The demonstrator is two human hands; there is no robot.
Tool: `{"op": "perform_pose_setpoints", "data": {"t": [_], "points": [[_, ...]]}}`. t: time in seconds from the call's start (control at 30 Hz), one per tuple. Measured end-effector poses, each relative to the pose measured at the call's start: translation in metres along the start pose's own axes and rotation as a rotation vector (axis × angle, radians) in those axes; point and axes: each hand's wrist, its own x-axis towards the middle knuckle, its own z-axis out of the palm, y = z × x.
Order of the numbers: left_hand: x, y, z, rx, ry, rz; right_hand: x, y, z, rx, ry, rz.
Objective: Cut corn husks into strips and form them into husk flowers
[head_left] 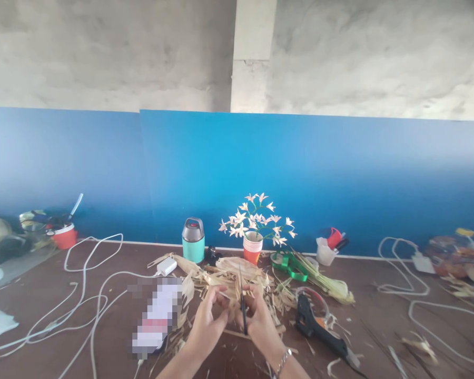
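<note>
My left hand [212, 315] is closed, its thumb and fingers pinching a small pale piece of corn husk [232, 309]. My right hand [257, 315] grips a slim dark tool [243, 308] with a narrow pointed tip directed away from me; its exact kind is unclear. Both hands are close together, low over the table. Just beyond them lies a heap of dry corn husks [240, 267], with scraps spread all around. Behind the heap, a red and white paper cup [253, 248] holds husk flowers [256, 218] on green stems.
A phone [158, 316] with a white charger [166, 266] lies left, near a teal flask [193, 245]. To the right are a black glue gun [319, 329], a tape roll [319, 300], green ribbon [290, 265] and a husk bundle [332, 284]. White cables [98, 295] cross the table.
</note>
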Motion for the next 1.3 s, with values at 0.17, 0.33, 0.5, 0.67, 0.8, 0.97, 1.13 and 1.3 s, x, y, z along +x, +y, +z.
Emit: {"op": "perform_pose_setpoints", "data": {"t": [0.17, 0.33, 0.5, 0.67, 0.8, 0.97, 1.13, 1.3], "points": [[-0.002, 0.011, -0.004, 0.087, -0.016, 0.046, 0.000, -0.001, -0.003, -0.013, 0.012, -0.061], [-0.002, 0.018, -0.005, 0.235, 0.023, 0.165, -0.004, -0.003, 0.000, -0.034, -0.037, -0.051], [0.003, 0.018, -0.004, 0.286, 0.001, 0.097, -0.002, 0.000, -0.001, 0.001, 0.052, -0.075], [0.005, 0.017, -0.005, 0.064, -0.034, -0.041, 0.000, -0.006, -0.001, 0.082, 0.101, -0.012], [0.005, 0.011, -0.006, -0.094, 0.088, -0.201, -0.003, -0.008, 0.003, 0.074, 0.045, 0.032], [0.007, 0.005, -0.007, -0.094, 0.092, -0.240, -0.003, -0.003, 0.005, 0.039, 0.061, 0.049], [0.010, -0.003, -0.008, 0.181, 0.035, -0.189, 0.000, 0.005, 0.000, -0.126, 0.092, -0.016], [0.008, -0.002, -0.011, 0.576, 0.027, -0.039, 0.000, 0.011, -0.007, -0.430, 0.166, -0.146]]}}
